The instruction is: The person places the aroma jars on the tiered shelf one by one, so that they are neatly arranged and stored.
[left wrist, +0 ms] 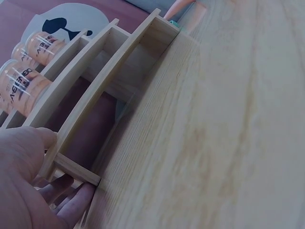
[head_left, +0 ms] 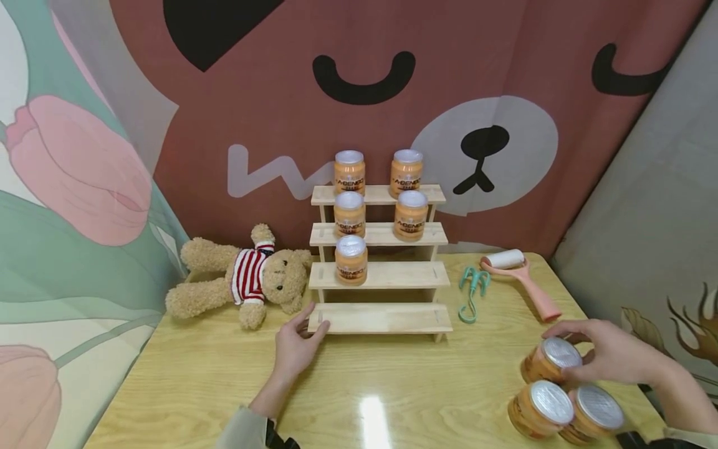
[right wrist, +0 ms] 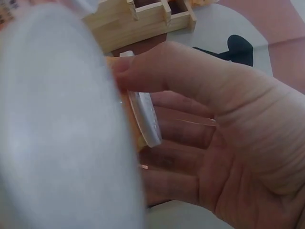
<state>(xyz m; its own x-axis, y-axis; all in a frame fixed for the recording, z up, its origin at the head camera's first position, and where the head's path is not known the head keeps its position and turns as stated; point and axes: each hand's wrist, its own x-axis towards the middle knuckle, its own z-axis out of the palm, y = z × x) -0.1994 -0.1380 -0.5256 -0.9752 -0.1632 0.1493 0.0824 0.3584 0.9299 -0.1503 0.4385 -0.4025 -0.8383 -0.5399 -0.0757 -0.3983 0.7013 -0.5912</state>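
Glossy wooden table [head_left: 392,399], plush teddy bear [head_left: 241,280]

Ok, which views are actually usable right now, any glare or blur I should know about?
Head view: sharp, though a ceiling light glares off the table near the front edge, and the edges bow. Left wrist view: slightly soft, the wooden rack curved by the lens. Right wrist view: a blurred silver lid fills the left half; only the right hand and the jar it grips read clearly.
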